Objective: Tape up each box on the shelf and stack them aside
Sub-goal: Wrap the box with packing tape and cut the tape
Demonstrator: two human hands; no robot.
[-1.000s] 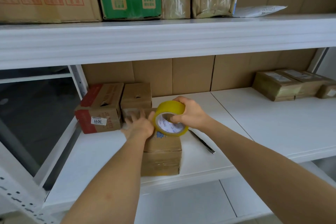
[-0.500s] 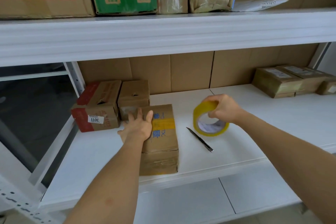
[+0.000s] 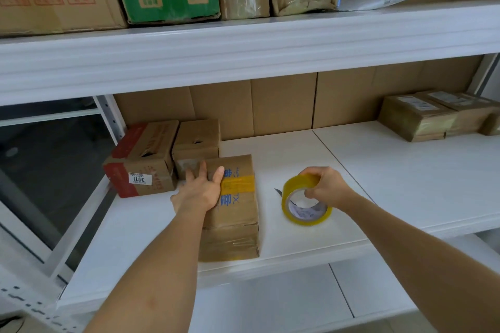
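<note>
- White metal shelving fills the view, with a cardboard-lined back wall and the middle shelf [image 3: 378,176] carrying the work.
- Left hand [image 3: 201,192] lies flat, fingers spread, pressing on top of the taped box [image 3: 235,213] near its far end.
- Right hand [image 3: 326,188] curls around the tape roll [image 3: 305,204], thumb in the core and fingers over the rim, holding it on edge just above or on the shelf, to the right of the box.
- A strip of yellow tape crosses the box top beside the left hand; clear tape shows on the near face.
- Behind the roll, the tip of a dark, slim tool [image 3: 278,192] shows, likely a cutter.
- 2 more boxes [image 3: 167,154] sit at the left rear, touching the taped box's far end; several wrapped parcels [image 3: 422,116] rest far right.
- The box looks stiff and probably light; taped faces may be slick, so taking it by 2 opposite sides seems safest.
- The roll is rigid and handles best through its core.
</note>
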